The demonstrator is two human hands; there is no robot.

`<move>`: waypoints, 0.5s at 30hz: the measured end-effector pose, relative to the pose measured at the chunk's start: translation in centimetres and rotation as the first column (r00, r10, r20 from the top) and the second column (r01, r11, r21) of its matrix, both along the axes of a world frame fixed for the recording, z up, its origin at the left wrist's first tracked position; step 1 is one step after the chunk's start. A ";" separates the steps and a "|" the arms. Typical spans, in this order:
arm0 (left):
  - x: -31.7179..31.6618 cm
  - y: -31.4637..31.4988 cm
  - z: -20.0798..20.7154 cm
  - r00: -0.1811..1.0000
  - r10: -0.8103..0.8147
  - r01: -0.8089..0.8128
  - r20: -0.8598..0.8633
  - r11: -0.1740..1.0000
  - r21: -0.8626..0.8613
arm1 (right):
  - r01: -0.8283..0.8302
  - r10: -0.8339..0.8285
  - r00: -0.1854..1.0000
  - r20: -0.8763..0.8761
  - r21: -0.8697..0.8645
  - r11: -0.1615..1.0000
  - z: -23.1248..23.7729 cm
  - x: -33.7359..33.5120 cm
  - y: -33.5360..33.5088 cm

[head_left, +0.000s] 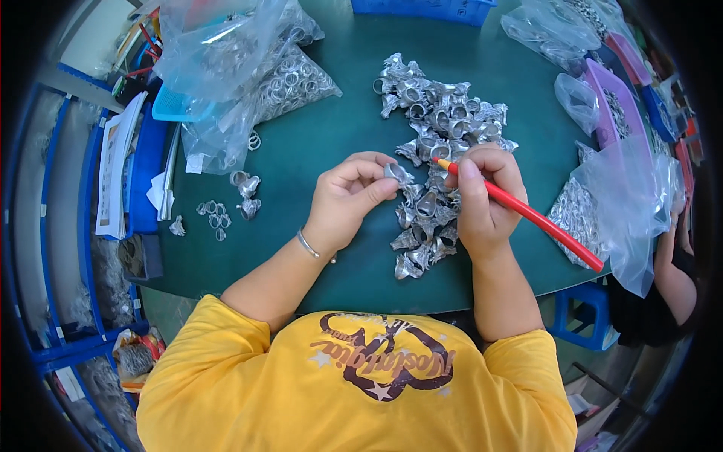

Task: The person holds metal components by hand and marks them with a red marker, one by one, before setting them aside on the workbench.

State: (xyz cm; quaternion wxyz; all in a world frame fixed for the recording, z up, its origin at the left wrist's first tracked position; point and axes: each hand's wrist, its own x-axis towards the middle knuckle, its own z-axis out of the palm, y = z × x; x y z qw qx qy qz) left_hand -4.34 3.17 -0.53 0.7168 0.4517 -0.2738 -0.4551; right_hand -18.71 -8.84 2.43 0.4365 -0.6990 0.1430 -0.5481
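Observation:
Between the thumb and fingers of my left hand (340, 200) is a silver metal ring (396, 174), raised at the left edge of a heap of similar rings (450, 113). My right hand (488, 207) is closed round a red pencil (548, 224). The pencil's bare tip points left over the heap, a short way from the held ring and apart from it. The heap runs from the far middle of the green table (331, 135) down toward me. Some of it is hidden behind my right hand.
A few loose rings (246, 184) lie left of my hands. Clear bags of rings (295, 87) stand at the far left, another bag (576, 218) at the right beside a pink basket (602, 83). Another person's arm (672, 267) shows at the right edge, near a blue stool (586, 316).

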 end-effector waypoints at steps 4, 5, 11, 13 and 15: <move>-0.5 0.3 0.4 0.964 0.080 -0.037 0.255 0.985 -0.168 | -0.064 0.064 0.997 -0.038 -0.002 0.998 0.0 0.2 0.3; -0.8 0.3 1.0 0.963 0.112 -0.062 0.247 0.978 -0.201 | -0.064 0.064 0.998 -0.025 -0.006 0.998 -0.1 0.3 0.6; -0.6 0.8 0.7 0.828 0.194 -0.130 0.526 0.979 -0.157 | -0.157 0.152 0.986 -0.073 -0.080 0.984 -0.3 0.3 0.7; -0.4 1.0 1.0 0.790 0.131 -0.087 0.600 0.991 -0.101 | -0.185 0.179 0.982 -0.064 -0.106 0.977 -0.3 0.4 0.7; -0.8 0.8 1.1 0.804 0.144 -0.105 0.576 0.989 -0.100 | -0.188 0.181 0.981 -0.067 -0.108 0.976 -0.3 0.4 0.6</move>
